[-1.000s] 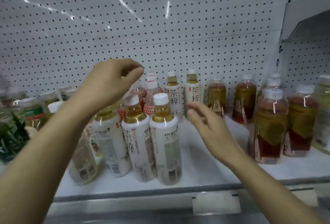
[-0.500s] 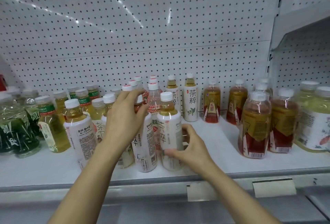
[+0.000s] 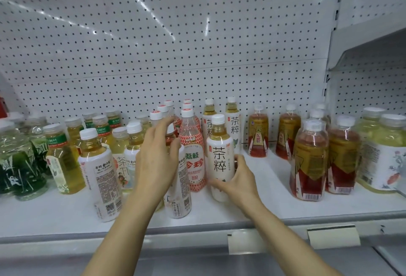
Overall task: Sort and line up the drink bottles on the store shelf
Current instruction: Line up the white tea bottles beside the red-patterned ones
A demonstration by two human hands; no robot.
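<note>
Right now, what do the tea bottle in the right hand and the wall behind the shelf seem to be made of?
Tea bottle: likely clear plastic, amber tea showing above a matte white wrap label, white screw cap. Back wall: probably painted metal, glossy white, punched with rows of holes, streaked by light glare.

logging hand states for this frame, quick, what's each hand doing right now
Left hand: open, fingers spread in front of a white-labelled tea bottle; contact unclear.
Right hand: holding the white-capped tea bottle with large black characters near its base.

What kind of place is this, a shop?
Most likely a shop aisle: a white shelf with a pegboard back panel, rows of bottled drinks grouped by brand, and price-tag holders on its front edge.
</note>
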